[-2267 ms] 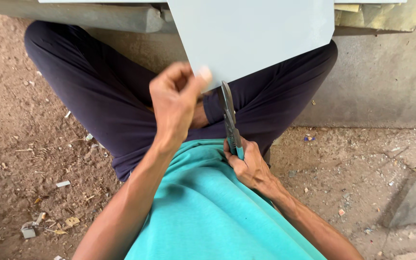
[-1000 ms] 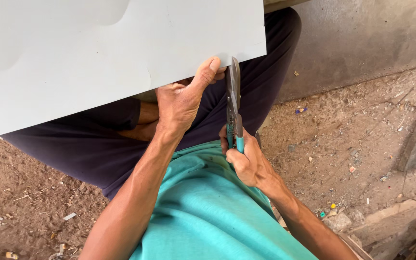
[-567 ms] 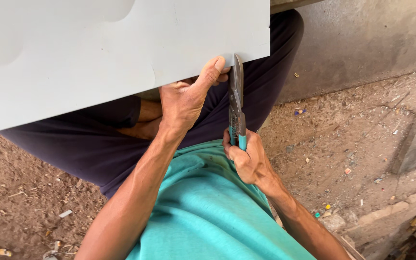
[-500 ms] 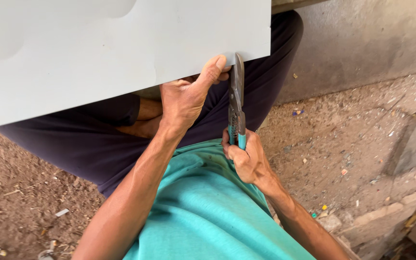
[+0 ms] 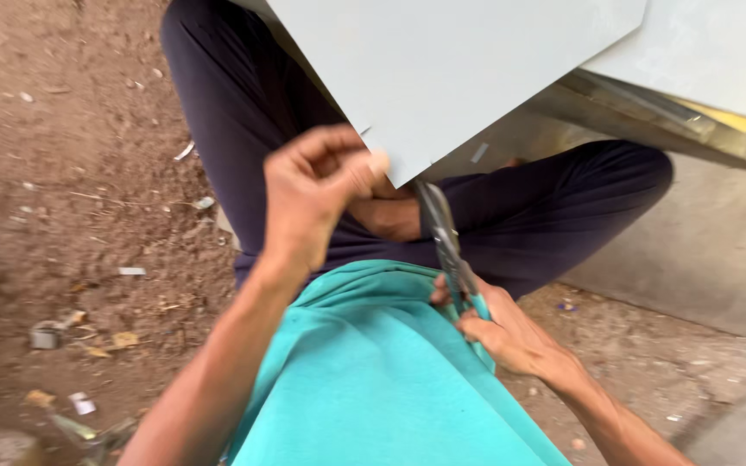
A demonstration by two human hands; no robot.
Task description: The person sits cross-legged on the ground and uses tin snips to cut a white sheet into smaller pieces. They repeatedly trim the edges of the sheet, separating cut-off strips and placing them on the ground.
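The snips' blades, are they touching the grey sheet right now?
Touching. In the head view the tips of the snips run up to the lower edge of the grey sheet and meet it, with no gap showing.

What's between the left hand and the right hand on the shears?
In the head view, between left hand and right hand lie the shears' dark blades, above crossed dark-trousered legs.

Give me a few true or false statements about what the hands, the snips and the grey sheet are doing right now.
1. The right hand grips the teal handles of the snips. True.
2. The left hand rests flat on the ground. False: it pinches the lower corner of the grey sheet.
3. The snips' blades point up toward the sheet's edge. True.
4. The person wears a red shirt. False: the shirt is teal.
5. The ground is bare dirt with scattered scraps. True.
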